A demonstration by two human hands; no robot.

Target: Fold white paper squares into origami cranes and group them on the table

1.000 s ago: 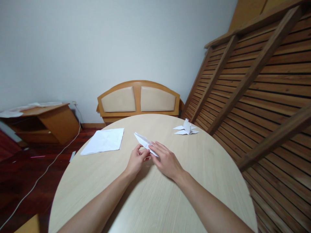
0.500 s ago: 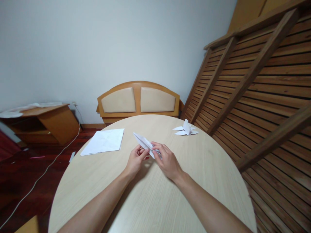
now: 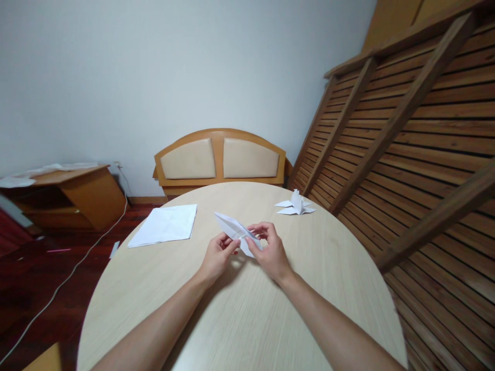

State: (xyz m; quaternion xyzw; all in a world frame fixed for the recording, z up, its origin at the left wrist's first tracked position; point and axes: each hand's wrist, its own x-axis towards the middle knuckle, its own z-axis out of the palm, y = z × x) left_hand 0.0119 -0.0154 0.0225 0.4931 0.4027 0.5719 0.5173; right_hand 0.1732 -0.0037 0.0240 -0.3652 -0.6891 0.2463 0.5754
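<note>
A long, narrow folded piece of white paper (image 3: 232, 228) is held just above the round light-wood table (image 3: 247, 319), its far tip pointing away and to the left. My left hand (image 3: 217, 256) pinches its near end from the left. My right hand (image 3: 269, 247) is curled round the near end from the right, fingers bent over the paper. Both hands are closed on it near the table's middle.
A stack of flat white sheets (image 3: 166, 225) lies at the table's left. A finished folded paper figure (image 3: 296, 204) sits at the far right edge. Behind the table stands a padded chair back (image 3: 220, 158). A slatted wooden frame (image 3: 417, 134) leans at the right; a low cabinet (image 3: 73, 196) stands left.
My right hand went from lying flat on the paper to curling its fingers round it. The paper has lifted slightly off the table and shifted right. My left hand has kept its pinch.
</note>
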